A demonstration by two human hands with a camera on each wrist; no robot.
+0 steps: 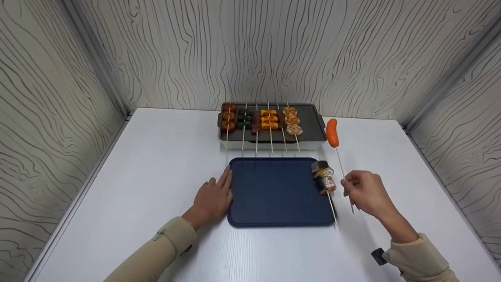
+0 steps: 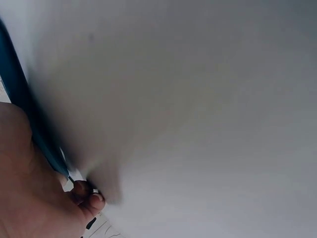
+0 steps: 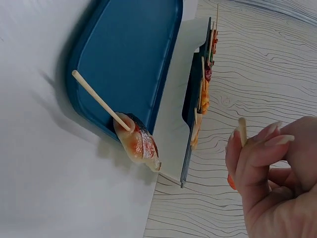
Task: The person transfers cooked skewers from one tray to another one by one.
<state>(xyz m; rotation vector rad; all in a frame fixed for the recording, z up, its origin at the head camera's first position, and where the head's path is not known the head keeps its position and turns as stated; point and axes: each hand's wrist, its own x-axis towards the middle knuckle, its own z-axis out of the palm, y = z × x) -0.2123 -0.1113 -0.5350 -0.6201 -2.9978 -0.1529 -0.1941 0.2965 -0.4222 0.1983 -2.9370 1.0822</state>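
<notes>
Right of the tray (image 1: 274, 192), the right hand (image 1: 366, 192) is pinching a stick (image 1: 340, 160), seemingly keeping the sausage (image 1: 332, 133) atop it untouched, while the straight-fingered left hand (image 1: 213, 197) is touching the tray's left edge, likely steadying it.

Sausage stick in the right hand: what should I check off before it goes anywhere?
1. Sausage stick held: ok, the right hand pinches its bare wooden part.
2. Firmness of that pinch: cannot tell from pictures.
3. Tray attended: ok, the left hand touches its left edge.
4. Chunky skewer fully inside the tray: not ok, it hangs over the right rim.
5. Grill skewers in place: ok, six lie side by side.
</notes>
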